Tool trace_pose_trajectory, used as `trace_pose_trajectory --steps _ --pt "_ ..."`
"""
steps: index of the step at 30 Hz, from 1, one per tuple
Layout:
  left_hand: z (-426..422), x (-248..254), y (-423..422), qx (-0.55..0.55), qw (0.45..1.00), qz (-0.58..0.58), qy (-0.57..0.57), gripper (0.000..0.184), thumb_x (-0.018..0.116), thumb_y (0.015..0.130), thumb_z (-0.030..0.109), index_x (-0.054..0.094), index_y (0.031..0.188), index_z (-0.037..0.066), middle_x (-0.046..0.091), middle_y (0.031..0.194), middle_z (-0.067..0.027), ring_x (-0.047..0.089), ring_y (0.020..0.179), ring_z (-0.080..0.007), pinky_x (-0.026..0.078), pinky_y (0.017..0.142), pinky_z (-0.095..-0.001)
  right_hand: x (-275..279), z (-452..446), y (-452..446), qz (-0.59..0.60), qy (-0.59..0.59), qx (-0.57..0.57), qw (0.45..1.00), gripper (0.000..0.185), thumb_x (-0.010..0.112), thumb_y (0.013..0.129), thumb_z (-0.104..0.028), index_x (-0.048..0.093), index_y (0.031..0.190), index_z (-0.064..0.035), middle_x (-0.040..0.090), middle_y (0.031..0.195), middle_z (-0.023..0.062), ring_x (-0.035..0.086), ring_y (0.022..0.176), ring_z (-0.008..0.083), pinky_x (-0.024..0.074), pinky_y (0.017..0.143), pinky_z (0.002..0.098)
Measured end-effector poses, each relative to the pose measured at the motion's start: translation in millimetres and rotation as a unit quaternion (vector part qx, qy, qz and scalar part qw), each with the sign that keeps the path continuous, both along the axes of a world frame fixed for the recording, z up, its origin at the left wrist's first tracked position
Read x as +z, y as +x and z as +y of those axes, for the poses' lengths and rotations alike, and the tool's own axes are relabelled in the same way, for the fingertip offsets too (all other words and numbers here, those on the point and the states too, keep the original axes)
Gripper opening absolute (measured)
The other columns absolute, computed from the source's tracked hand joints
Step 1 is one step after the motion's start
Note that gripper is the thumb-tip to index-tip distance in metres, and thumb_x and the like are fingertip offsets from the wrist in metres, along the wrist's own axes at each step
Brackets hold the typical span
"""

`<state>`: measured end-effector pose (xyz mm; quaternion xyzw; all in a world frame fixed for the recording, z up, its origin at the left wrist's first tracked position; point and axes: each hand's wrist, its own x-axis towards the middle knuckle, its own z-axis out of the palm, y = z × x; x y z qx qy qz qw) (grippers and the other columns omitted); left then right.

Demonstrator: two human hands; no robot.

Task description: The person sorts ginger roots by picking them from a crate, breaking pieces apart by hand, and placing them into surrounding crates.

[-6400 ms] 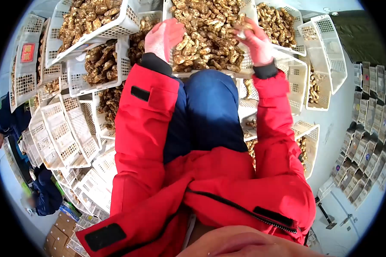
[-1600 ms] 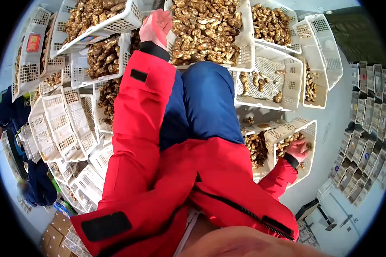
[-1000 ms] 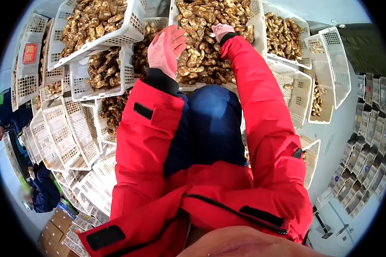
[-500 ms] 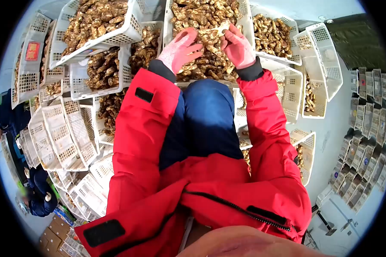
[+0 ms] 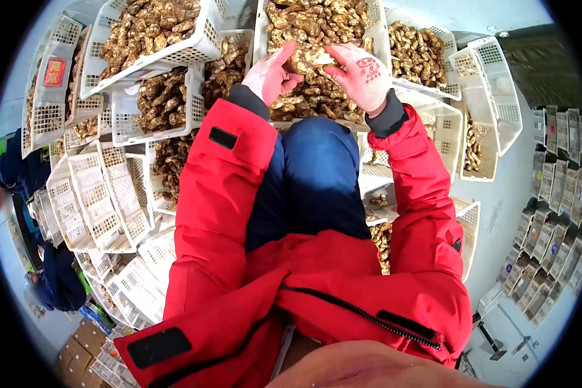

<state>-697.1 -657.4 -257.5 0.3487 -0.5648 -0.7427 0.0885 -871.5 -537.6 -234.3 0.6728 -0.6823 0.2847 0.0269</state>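
Brown, knobbly mushroom-like pieces fill a white basket (image 5: 376,46) in front of my knees. Over that basket, my right hand (image 5: 363,76), in a pink-and-white glove with red print, pinches a pale-ended mushroom (image 5: 313,58) between thumb and fingers. My left hand (image 5: 269,76), gloved alike, is at the basket's left side, close to the other end of this mushroom. Its index finger points up and its fingers are apart; contact with the mushroom cannot be made out.
Filled white baskets stand at the left (image 5: 197,48) and right (image 5: 447,61). A stack of slatted crates (image 5: 90,197) lies further left. A low basket (image 5: 443,123) is by my right sleeve. People in dark clothing, one here (image 5: 59,279), are at far left.
Since the earliest frame, my right hand went to a lower right basket, then back over the middle basket. In the last half second it turned palm down round the mushroom; my left hand stayed near.
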Motion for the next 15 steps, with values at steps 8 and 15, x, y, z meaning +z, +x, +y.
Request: trace_pose_trajectory --steps 8,15 --pt "11.2 3.5 -11.4 0.125 0.969 0.166 0.137 0.057 0.047 0.091 0.032 0.025 0.134 0.003 0.04 0.128 -0.0131 0.054 0.099 -0.0288 0.043 0.088 -0.0375 -8.2 0.8 15.4 -0.163 0.031 -0.108 0.98 0.033 0.06 0.075 -0.028 0.06 0.099 -0.005 0.061 0.092 0.012 0.059 0.083 0.0294 0.0471 0.069 0.0348" --pt "1.0 -4.9 -5.8 0.101 0.957 0.24 0.127 0.04 0.048 0.091 0.017 0.039 0.128 0.005 0.047 0.113 -0.0063 0.051 0.092 -0.016 0.041 0.088 -0.0336 -12.3 0.9 13.0 -0.343 -0.044 0.005 0.938 0.052 0.065 0.072 -0.018 0.05 0.12 -0.0041 0.06 0.099 0.0126 0.058 0.088 0.0246 0.0459 0.076 0.0318"
